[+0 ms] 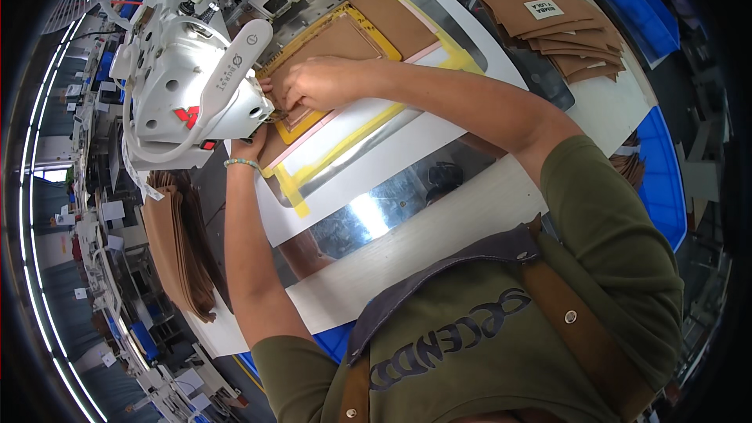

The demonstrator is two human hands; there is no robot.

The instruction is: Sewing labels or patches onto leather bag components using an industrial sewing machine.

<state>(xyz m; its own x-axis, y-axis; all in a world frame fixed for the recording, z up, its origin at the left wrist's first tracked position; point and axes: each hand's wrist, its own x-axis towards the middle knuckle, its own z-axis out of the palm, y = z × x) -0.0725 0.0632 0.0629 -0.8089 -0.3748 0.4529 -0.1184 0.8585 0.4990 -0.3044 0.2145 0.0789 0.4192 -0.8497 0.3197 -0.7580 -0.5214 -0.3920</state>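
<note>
The right hand (pixel 317 82) lies flat, fingers pressing a brown leather panel (pixel 329 43) in a yellow-edged template (pixel 368 27). The left hand (pixel 251 141) sits mostly hidden under the white sewing machine head (pixel 196 86); I cannot tell its grip. Beyond the right hand a stack of brown pieces (pixel 556 27) rests on the counter (pixel 439 219). Left of the left hand lies another brown pile (pixel 180 243).

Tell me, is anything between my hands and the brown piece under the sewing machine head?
Nothing visible. The right hand lies directly on the brown piece in its yellow-edged frame. The left hand touches the piece's near edge, partly hidden under the white sewing machine head.
</note>
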